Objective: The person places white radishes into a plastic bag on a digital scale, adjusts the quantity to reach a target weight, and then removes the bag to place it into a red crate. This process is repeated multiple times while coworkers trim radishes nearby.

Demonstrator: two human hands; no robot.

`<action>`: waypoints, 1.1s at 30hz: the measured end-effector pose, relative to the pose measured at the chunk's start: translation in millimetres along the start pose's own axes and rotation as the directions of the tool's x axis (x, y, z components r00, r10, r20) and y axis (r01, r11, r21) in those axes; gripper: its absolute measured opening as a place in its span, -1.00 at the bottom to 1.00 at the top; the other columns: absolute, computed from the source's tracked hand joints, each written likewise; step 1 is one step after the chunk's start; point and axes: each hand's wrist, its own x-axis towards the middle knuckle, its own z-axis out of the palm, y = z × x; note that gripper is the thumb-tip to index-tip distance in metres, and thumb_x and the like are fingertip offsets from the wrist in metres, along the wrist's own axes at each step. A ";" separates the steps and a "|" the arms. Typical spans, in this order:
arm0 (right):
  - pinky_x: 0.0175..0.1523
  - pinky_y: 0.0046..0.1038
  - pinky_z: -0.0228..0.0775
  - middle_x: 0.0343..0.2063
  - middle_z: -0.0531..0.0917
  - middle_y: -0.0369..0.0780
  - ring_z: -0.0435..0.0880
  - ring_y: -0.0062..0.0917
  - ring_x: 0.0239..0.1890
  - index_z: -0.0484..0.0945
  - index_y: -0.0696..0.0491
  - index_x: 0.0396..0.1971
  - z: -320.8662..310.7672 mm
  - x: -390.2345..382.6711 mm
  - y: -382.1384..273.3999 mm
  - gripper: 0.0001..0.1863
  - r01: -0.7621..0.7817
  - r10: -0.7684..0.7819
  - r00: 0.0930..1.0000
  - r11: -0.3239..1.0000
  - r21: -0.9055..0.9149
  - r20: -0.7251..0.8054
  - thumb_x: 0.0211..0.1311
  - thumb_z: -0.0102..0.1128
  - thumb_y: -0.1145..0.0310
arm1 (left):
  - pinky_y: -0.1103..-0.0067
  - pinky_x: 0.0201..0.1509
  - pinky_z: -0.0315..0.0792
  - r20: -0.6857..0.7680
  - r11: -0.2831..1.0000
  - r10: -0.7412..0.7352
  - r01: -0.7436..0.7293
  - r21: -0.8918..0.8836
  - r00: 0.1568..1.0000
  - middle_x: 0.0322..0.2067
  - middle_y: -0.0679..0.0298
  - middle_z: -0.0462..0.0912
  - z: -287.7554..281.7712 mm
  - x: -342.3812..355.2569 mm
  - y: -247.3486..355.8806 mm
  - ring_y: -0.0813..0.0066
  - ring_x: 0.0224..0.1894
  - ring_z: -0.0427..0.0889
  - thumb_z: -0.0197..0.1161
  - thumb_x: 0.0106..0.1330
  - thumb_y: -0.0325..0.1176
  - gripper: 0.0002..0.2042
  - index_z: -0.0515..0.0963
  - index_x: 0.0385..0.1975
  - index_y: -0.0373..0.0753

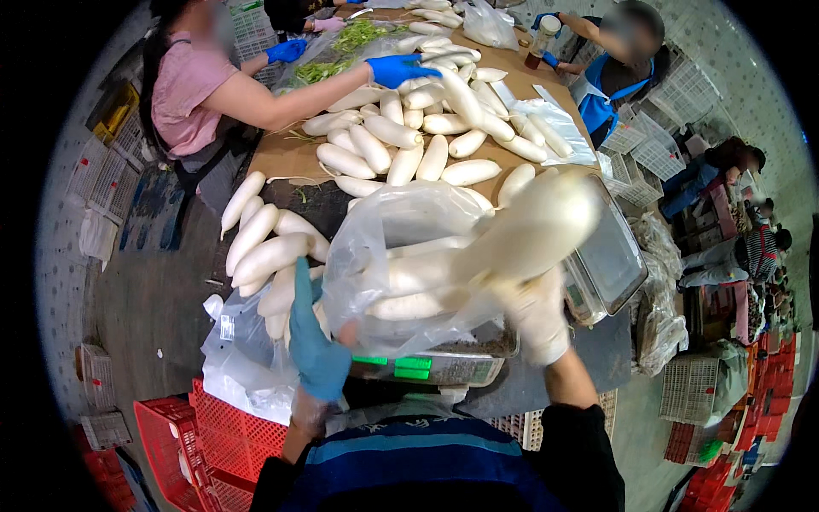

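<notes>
The person's right hand [537, 320], white-gloved and right of the frame's centre, grips the lower end of a big white radish [546, 222], blurred. Left of it, a clear plastic bag [351, 247] holds more radishes [422, 277] above a scale [465, 372]. The blue-gloved left hand [317, 350], at centre left, has its forefinger stretched toward loose radishes [271, 259]; whether it grips the bag cannot be told. Upper centre, a co-worker's blue-gloved hand [399, 70] reaches over a radish pile [392, 132].

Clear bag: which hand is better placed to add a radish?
Likely right hand: it holds a large radish over the right side of the clear bag. Left hand: by its left edge, no radish visible in grip.
</notes>
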 end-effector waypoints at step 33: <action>-0.07 -0.37 0.56 0.04 0.58 -0.05 0.69 -0.37 -0.12 0.42 0.05 0.18 3.7 -81.5 123.4 -0.36 0.039 -0.133 0.989 0.642 -0.765 -0.062 0.07 0.40 0.24 | 0.42 0.31 0.26 0.080 0.958 0.268 -0.274 0.082 0.960 0.20 -0.04 0.38 -21.9 -21.7 22.4 0.17 0.22 0.41 0.33 0.20 -0.27 -0.33 0.24 0.29 -0.35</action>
